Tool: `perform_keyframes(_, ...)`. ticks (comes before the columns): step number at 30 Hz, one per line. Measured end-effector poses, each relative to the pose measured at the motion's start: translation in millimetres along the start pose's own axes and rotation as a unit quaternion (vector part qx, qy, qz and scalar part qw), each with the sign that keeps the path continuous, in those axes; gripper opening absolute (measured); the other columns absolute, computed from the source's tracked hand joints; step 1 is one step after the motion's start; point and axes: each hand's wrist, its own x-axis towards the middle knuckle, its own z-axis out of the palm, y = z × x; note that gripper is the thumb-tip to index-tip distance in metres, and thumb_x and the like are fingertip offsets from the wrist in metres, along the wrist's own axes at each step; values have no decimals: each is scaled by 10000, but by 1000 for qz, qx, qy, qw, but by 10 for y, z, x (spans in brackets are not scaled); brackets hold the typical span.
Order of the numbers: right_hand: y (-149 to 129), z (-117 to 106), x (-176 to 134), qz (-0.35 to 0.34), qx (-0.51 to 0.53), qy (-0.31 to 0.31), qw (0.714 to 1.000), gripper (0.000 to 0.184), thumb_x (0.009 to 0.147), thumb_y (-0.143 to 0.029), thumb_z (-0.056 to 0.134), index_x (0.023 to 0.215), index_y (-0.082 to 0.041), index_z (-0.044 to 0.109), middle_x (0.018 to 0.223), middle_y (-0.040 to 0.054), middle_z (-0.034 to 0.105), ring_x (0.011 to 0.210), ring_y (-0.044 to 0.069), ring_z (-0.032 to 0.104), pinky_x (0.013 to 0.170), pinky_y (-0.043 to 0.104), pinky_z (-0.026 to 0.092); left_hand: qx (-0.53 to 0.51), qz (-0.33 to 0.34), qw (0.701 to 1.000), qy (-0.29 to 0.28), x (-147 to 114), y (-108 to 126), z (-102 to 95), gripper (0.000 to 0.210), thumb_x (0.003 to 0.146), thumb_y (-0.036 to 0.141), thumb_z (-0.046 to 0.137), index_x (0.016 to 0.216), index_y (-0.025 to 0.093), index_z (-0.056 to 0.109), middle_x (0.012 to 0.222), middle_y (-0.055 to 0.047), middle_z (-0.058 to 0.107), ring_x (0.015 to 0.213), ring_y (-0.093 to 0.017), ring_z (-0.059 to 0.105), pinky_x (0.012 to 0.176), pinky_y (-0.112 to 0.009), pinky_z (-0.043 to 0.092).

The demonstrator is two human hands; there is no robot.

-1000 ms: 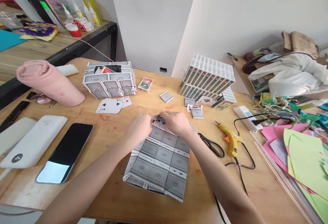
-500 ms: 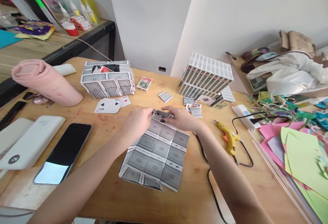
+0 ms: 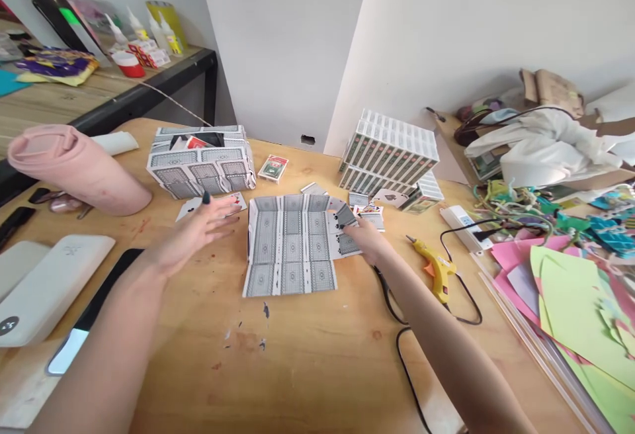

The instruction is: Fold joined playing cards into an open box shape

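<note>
A panelled piece made of joined playing cards [image 3: 292,249], grey backs showing, stands partly folded in the middle of the table. On its right side a flap shows black card faces and grey backs. My right hand [image 3: 366,235] pinches this flap between thumb and fingers. My left hand [image 3: 198,229] is apart from the piece, to its left, with fingers spread and nothing in them. Beneath and behind that hand lie loose playing cards [image 3: 187,209], partly covered by it. A box built of playing cards [image 3: 201,166] stands behind, with cards inside its open top.
Stacked card packs [image 3: 391,153] stand at the back right, a single card pack [image 3: 273,168] at back centre. A yellow glue gun [image 3: 436,268] with its cord lies right, near a power strip [image 3: 466,227]. Pink tumbler [image 3: 79,169], power bank [image 3: 59,288] and phone [image 3: 104,288] occupy the left.
The card piece has been turned and moved away from me, and its folded sides now show. My left hand has let go and moved left; my right hand has shifted right onto the flap.
</note>
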Motion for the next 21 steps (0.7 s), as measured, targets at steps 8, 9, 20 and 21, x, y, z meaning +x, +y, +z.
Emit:
perform_keyframes(8, -158, -71, 26, 64, -66, 21, 996, 100, 675, -202, 553, 753, -150, 587, 651, 37, 645, 537, 142, 613, 449, 219, 476, 141, 37, 988, 51, -74, -214, 483, 567, 808, 203, 453, 1357, 220, 315, 1330, -101, 489, 1192, -229, 491, 972, -427, 434)
perform_keyframes(9, -193, -84, 42, 62, -85, 25, 994, 100, 668, -208, 570, 745, -149, 593, 638, 38, 641, 520, 143, 605, 430, 215, 463, 194, 43, 977, 77, -76, -204, 546, 575, 804, 159, 421, 1364, 186, 298, 1319, -124, 493, 1195, -242, 485, 979, -448, 422)
perform_keyframes(20, -490, -83, 324, 44, -270, 25, 961, 61, 652, -194, 616, 685, -144, 605, 485, 7, 557, 414, 126, 525, 383, 217, 397, 521, 189, 831, 48, -43, -211, 1485, 385, 824, 156, 414, 1192, 99, 508, 1350, -205, 392, 1266, -355, 337, 989, -531, 338)
perform_keyframes(21, -502, -81, 336, 43, -281, 31, 958, 50, 645, -174, 617, 681, -141, 607, 459, 3, 537, 399, 127, 510, 375, 219, 380, 522, 173, 832, 68, 28, -234, 1527, 398, 837, 201, 419, 1216, 108, 496, 1372, -199, 369, 1277, -372, 311, 994, -565, 307)
